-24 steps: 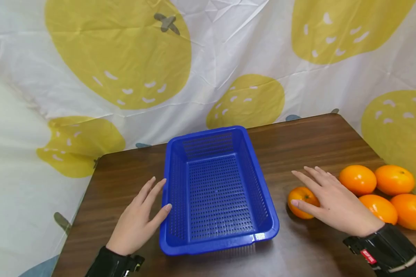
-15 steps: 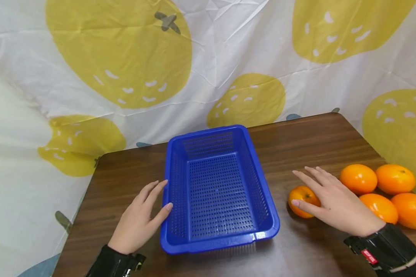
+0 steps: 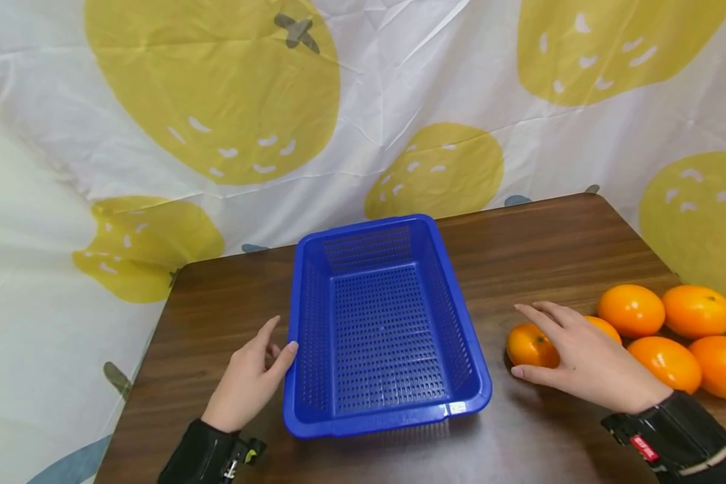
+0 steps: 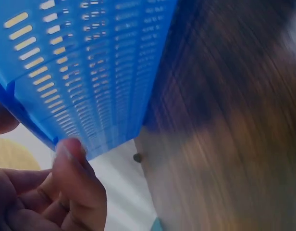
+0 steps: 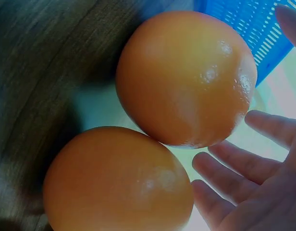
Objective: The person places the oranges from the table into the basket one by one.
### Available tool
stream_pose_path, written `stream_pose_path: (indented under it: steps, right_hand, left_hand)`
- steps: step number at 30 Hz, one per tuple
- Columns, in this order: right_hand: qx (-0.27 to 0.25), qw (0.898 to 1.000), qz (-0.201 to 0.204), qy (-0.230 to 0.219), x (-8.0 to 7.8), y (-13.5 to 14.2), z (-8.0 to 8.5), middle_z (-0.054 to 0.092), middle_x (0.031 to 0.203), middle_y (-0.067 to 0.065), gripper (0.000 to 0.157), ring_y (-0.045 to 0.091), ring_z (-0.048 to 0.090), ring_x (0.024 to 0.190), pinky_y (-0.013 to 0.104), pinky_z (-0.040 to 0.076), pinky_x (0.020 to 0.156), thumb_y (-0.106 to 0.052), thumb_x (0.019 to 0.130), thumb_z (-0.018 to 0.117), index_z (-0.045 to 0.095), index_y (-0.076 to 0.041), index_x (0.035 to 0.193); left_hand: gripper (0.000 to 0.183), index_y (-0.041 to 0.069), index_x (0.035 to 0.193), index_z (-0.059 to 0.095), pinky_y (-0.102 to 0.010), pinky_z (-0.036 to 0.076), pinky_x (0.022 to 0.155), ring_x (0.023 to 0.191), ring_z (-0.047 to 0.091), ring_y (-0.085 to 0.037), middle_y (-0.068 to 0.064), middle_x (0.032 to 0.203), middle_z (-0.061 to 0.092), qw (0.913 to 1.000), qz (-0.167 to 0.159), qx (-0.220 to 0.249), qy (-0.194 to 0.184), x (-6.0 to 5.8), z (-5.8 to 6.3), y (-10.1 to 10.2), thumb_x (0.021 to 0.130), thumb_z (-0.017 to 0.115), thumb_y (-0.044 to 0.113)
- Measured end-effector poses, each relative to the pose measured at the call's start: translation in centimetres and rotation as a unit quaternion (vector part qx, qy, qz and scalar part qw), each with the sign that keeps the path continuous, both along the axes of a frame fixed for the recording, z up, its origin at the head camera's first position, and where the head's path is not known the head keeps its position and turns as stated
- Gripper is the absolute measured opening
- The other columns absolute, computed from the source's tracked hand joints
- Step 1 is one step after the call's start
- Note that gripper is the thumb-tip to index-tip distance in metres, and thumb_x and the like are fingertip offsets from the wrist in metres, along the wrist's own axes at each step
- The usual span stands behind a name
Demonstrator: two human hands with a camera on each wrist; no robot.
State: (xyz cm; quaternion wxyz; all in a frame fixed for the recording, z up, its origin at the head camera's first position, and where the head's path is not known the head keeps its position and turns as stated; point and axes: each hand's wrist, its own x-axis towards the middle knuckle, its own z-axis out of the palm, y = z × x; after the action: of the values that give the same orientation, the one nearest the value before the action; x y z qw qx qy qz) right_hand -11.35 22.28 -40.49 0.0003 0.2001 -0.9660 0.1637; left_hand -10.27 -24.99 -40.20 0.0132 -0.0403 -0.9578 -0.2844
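Note:
A blue perforated plastic basket stands on the wooden table, with nothing inside. At its left side my left hand has the thumb tip at the rim and the index finger pointing forward just outside. The left wrist view shows the other fingers loosely bent below the rim. To the right of the basket, my right hand spreads over an orange, thumb on the near side and fingers on the far side. Its fingertips come right up to two oranges in the right wrist view, the upper orange being nearer the basket.
Another orange peeks out behind my right hand. Several more sit at the right, among them a front orange and a back orange. A white cloth with yellow fruit prints hangs behind the table.
My left fingers have bent inward and the thumb has come to the rim. My right thumb has lowered to the near side of the orange, and the fingers have drawn in slightly.

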Motion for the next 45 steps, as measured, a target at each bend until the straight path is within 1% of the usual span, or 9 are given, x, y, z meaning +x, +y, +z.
stream_pose_path:
  steps: [4, 8, 11, 16, 21, 27, 33, 40, 45]
  right_hand:
    - [0.009, 1.0, 0.005, 0.0, -0.1, 0.1, -0.3, 0.039, 0.136, 0.02, 0.092, 0.037, 0.043, 0.117, 0.062, 0.043, 0.09, -0.077, 0.072, 0.047, 0.033, -0.019, 0.142]
    - [0.01, 1.0, 0.008, 0.001, -0.1, 0.1, -0.5, 0.04, 0.135, 0.019, 0.091, 0.036, 0.045, 0.115, 0.061, 0.044, 0.09, -0.076, 0.072, 0.049, 0.034, -0.019, 0.141]
    - [0.008, 1.0, 0.01, 0.0, -0.1, 0.1, -0.6, 0.04, 0.135, 0.018, 0.088, 0.035, 0.045, 0.115, 0.061, 0.044, 0.09, -0.074, 0.073, 0.051, 0.035, -0.02, 0.141]
    - [0.011, 1.0, 0.015, 0.001, 0.0, 0.2, -0.8, 0.041, 0.135, 0.017, 0.086, 0.035, 0.046, 0.115, 0.06, 0.044, 0.09, -0.071, 0.073, 0.055, 0.036, -0.02, 0.14]
    - [0.023, 0.999, 0.024, 0.012, -0.1, 0.2, -1.0, 0.043, 0.133, 0.018, 0.085, 0.035, 0.047, 0.113, 0.059, 0.045, 0.089, -0.066, 0.072, 0.061, 0.038, -0.019, 0.139]
    - [0.032, 0.998, 0.037, 0.024, -0.1, 0.3, -1.2, 0.048, 0.128, 0.015, 0.082, 0.032, 0.048, 0.11, 0.057, 0.045, 0.09, -0.057, 0.071, 0.069, 0.042, -0.017, 0.137]
    - [0.031, 0.997, 0.05, 0.051, -0.1, 0.5, -1.4, 0.052, 0.122, 0.011, 0.074, 0.028, 0.05, 0.106, 0.053, 0.048, 0.088, -0.047, 0.072, 0.071, 0.045, -0.015, 0.134]
    - [0.028, 0.997, 0.05, 0.059, -0.1, 0.5, -1.6, 0.053, 0.12, 0.01, 0.071, 0.027, 0.051, 0.105, 0.052, 0.048, 0.087, -0.046, 0.073, 0.071, 0.047, -0.015, 0.132]
    - [0.027, 0.997, 0.048, 0.053, -0.1, 0.5, -1.6, 0.053, 0.119, 0.009, 0.07, 0.026, 0.051, 0.105, 0.052, 0.048, 0.087, -0.046, 0.074, 0.07, 0.047, -0.014, 0.132]
  left_hand:
    - [0.069, 0.011, 0.141, 0.033, -0.03, 0.05, 0.051, 0.062, 0.055, -0.012, -0.003, 0.08, 0.056, 0.9984, 0.002, 0.052, -0.021, -0.1, -0.2, 0.2, 0.09, 0.043, 0.056]
    - [0.062, 0.015, 0.139, 0.038, -0.033, 0.054, 0.044, 0.052, 0.058, -0.018, -0.009, 0.077, 0.056, 0.9899, 0.008, 0.131, -0.053, -0.1, -0.4, 0.2, 0.09, 0.048, 0.052]
    - [0.059, 0.014, 0.137, 0.041, -0.037, 0.054, 0.043, 0.048, 0.056, -0.022, -0.011, 0.074, 0.055, 0.9849, 0.007, 0.161, -0.062, -0.1, -0.4, 0.3, 0.09, 0.05, 0.05]
    - [0.058, 0.01, 0.137, 0.04, -0.045, 0.053, 0.045, 0.048, 0.055, -0.023, -0.011, 0.072, 0.056, 0.9808, 0.002, 0.184, -0.064, -0.2, -0.4, 0.4, 0.091, 0.051, 0.045]
    - [0.058, 0.008, 0.137, 0.039, -0.048, 0.053, 0.046, 0.048, 0.055, -0.024, -0.012, 0.073, 0.057, 0.9758, 0.005, 0.208, -0.068, -0.1, -0.3, 0.4, 0.091, 0.053, 0.04]
    - [0.057, 0.006, 0.136, 0.04, -0.048, 0.053, 0.045, 0.048, 0.054, -0.025, -0.014, 0.072, 0.057, 0.9725, 0.003, 0.222, -0.069, -0.1, -0.2, 0.5, 0.091, 0.055, 0.037]
    - [0.056, 0.008, 0.136, 0.041, -0.049, 0.052, 0.045, 0.048, 0.054, -0.026, -0.014, 0.072, 0.057, 0.9699, 0.01, 0.232, -0.073, -0.1, -0.4, 0.6, 0.09, 0.056, 0.037]
    - [0.057, 0.008, 0.137, 0.041, -0.048, 0.052, 0.043, 0.047, 0.054, -0.026, -0.014, 0.073, 0.059, 0.9687, 0.011, 0.238, -0.071, -0.1, -0.4, 0.7, 0.089, 0.058, 0.035]
    - [0.057, 0.007, 0.136, 0.041, -0.046, 0.052, 0.042, 0.048, 0.054, -0.026, -0.014, 0.073, 0.059, 0.9687, 0.006, 0.238, -0.069, -0.1, -0.4, 0.8, 0.089, 0.058, 0.035]
